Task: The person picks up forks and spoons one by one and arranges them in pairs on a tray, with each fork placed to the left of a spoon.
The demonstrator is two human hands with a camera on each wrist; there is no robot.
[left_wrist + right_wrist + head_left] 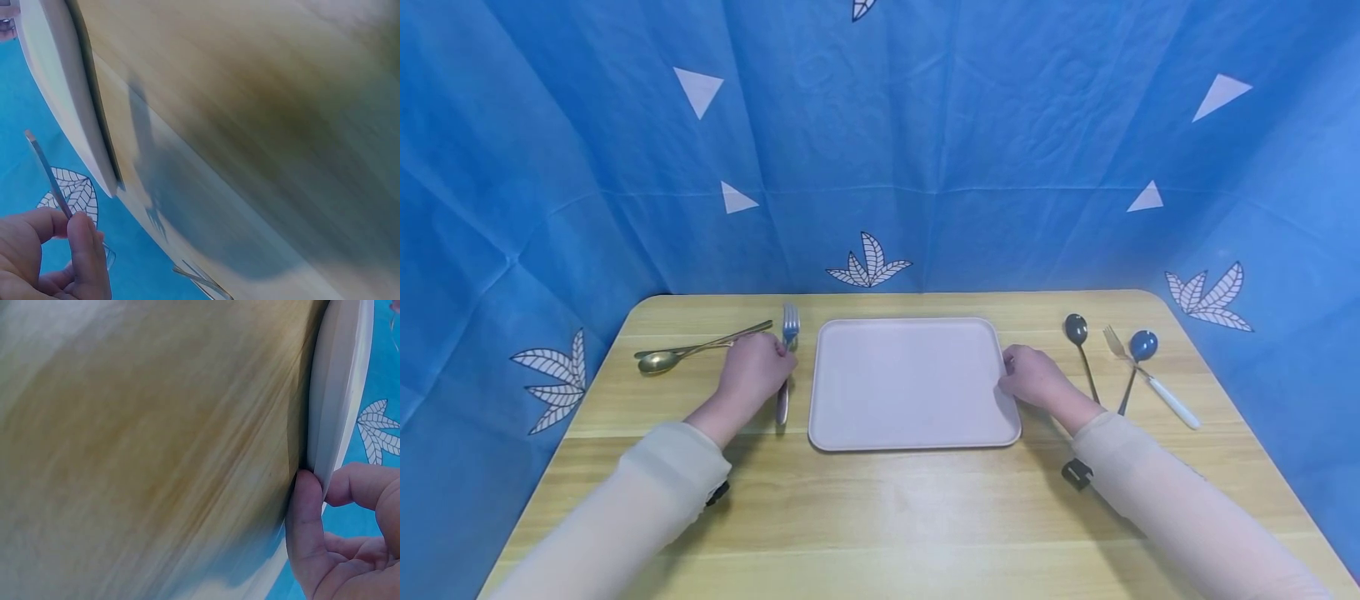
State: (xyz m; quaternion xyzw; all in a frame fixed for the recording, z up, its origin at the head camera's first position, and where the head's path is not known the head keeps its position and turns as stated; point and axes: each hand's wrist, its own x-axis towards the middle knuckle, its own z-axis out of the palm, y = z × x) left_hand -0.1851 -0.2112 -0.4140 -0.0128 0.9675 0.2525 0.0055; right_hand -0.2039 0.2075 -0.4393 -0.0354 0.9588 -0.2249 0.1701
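Hands at frame centre: left hand (751, 371) pinches a thin, stiff, likely slippery fork (787, 350) mid-handle, while right hand (1033, 379) pinches the light, rigid tray (910, 417) by its right rim on the desk (880, 508).

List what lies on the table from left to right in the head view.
Gold spoon → left hand → silver fork, gripped by that hand → pink tray → right hand, holding the tray's right edge → dark spoon → blue spoon, crossed by the white-handled fork.
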